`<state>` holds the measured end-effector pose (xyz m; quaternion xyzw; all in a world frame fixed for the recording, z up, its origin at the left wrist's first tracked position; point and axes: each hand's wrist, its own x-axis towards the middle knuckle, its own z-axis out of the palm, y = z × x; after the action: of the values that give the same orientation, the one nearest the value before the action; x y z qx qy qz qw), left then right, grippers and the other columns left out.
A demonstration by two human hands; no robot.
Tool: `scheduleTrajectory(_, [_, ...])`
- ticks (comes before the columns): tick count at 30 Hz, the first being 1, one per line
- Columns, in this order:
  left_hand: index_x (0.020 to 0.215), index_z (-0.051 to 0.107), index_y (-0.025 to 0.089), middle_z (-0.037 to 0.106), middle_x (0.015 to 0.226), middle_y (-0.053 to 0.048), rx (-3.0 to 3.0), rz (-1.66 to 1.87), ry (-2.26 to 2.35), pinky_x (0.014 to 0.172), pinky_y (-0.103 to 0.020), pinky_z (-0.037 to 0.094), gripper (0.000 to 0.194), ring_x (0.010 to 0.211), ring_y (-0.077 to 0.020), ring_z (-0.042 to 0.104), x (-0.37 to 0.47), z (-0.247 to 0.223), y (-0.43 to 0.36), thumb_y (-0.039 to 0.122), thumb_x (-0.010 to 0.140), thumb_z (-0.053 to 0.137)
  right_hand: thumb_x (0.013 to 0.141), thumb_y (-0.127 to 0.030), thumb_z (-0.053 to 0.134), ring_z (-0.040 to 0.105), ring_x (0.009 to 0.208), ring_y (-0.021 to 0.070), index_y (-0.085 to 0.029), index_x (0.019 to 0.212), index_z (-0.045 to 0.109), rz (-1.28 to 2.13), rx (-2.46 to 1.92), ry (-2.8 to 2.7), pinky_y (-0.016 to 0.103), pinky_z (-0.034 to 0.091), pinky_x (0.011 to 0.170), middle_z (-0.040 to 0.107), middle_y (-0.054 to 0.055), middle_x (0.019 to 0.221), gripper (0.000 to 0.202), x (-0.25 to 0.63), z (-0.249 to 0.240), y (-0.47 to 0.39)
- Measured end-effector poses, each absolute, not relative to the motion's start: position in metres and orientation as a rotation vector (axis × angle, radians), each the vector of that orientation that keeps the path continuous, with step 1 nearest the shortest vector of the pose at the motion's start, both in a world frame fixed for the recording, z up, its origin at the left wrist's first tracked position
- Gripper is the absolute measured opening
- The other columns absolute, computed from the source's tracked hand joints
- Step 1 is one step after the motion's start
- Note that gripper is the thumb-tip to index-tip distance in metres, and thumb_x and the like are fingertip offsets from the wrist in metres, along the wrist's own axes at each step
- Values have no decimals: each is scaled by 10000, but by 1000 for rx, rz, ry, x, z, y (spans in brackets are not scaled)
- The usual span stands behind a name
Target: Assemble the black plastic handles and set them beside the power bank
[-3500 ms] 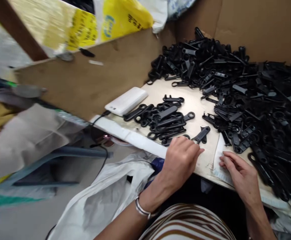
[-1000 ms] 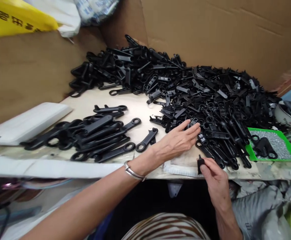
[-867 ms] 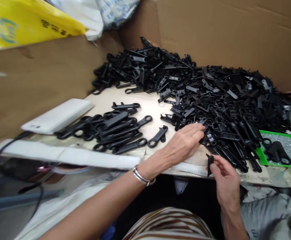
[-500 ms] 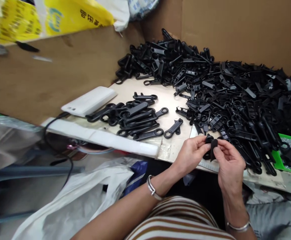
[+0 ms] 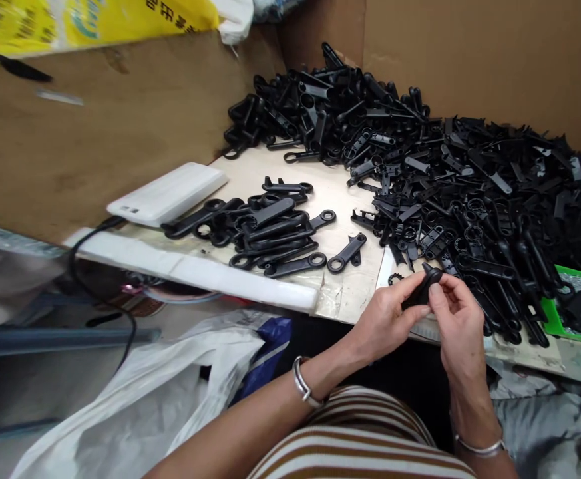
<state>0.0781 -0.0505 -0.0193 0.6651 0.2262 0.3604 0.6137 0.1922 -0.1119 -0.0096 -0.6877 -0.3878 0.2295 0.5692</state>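
Between my hands, at the table's front edge, is a small black plastic part (image 5: 427,285), partly covered by my fingers. My left hand (image 5: 387,316) grips it from the left, thumb and fingers closed. From the right, my right hand (image 5: 456,309) pinches the same part. Just behind them spreads a big pile of black plastic parts (image 5: 420,166), some with ring-shaped ends. To the left lies a smaller group of black ring-ended handles (image 5: 270,229), and one such handle (image 5: 347,253) rests apart, closer to my hands.
A white power bank (image 5: 168,193) with a black cable (image 5: 75,256) lies at the left. Cardboard walls (image 5: 484,53) stand behind the pile. At the right is a green tray (image 5: 552,318) with black parts. A white plastic bag (image 5: 135,412) hangs below the table edge.
Both hands remain together at the table edge. The two black pieces they held slightly apart now meet, and the left fingers wrap further round them. The view has shifted slightly.
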Motion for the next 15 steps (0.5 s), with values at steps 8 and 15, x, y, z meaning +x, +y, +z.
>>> scheduleTrajectory(8, [1219, 580, 162, 709, 1110, -89, 1844, 962, 567, 885, -323, 551, 379, 1009, -209, 674, 75, -18, -47, 67, 862, 499, 825, -367, 678, 649, 959, 200, -195, 1073, 633, 524, -1607, -978, 362, 556, 860, 675, 82, 1052, 305, 200, -7, -112])
scheduleTrajectory(15, [1229, 552, 151, 711, 1072, -99, 1927, 762, 516, 776, -288, 552, 358, 902, -201, 693, 69, -11, -47, 111, 877, 499, 870, -435, 629, 680, 990, 239, -225, 1137, 668, 875, -1402, -953, 372, 575, 806, 711, 96, 1110, 342, 209, -9, -109])
